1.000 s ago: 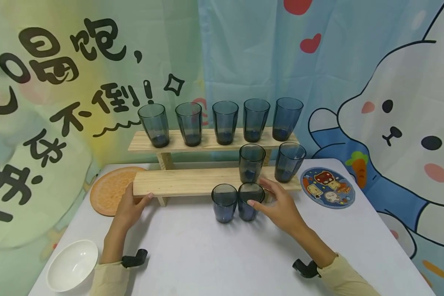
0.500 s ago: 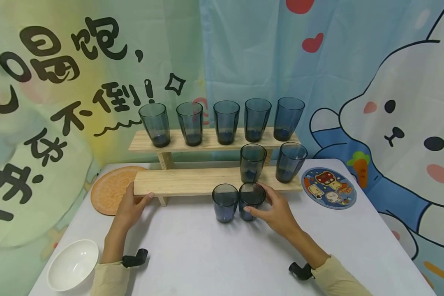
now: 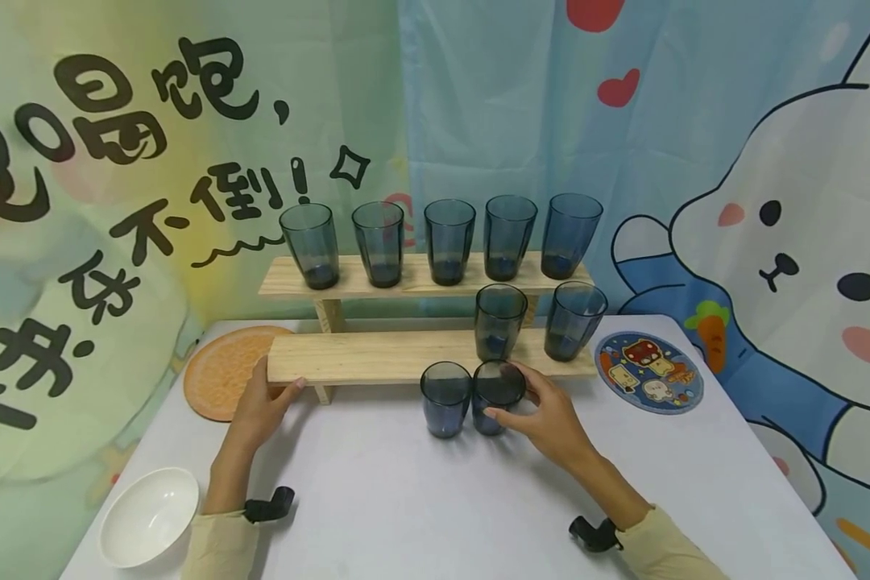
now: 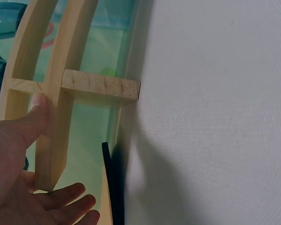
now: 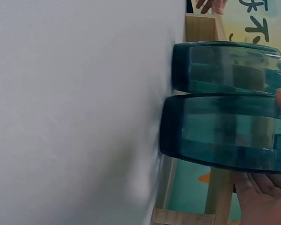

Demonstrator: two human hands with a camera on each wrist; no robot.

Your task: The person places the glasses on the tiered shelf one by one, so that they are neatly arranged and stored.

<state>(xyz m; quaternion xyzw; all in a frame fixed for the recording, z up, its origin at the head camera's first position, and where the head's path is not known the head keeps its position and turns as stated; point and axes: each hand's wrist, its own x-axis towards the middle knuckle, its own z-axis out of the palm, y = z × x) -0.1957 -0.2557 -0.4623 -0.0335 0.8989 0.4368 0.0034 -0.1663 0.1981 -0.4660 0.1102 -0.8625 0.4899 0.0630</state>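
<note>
A two-tier wooden shelf (image 3: pixel 362 354) stands on the table. My left hand (image 3: pixel 258 412) grips the left end of its lower board, thumb (image 4: pixel 36 112) against the board's edge and other fingers around the end and below. My right hand (image 3: pixel 554 420) holds a blue-tinted drinking glass (image 3: pixel 499 388) by its right side, thumb in front and fingers behind. That glass stands upright on the table before the shelf. Close against its left side is a matching glass (image 3: pixel 445 403). In the right wrist view, the held glass (image 5: pixel 215 126) has its base at the tabletop.
Several matching glasses line the upper tier, including one (image 3: pixel 384 246) near the left. Two more, one being this glass (image 3: pixel 575 322), stand at the lower tier's right end. An orange round mat (image 3: pixel 217 379), a white bowl (image 3: pixel 148 519) and a blue patterned mat (image 3: pixel 648 374) lie around.
My right thumb has slid slightly lower on the glass, and the right hand has settled closer around it. My left hand stays on the shelf. The head view has shifted slightly.
</note>
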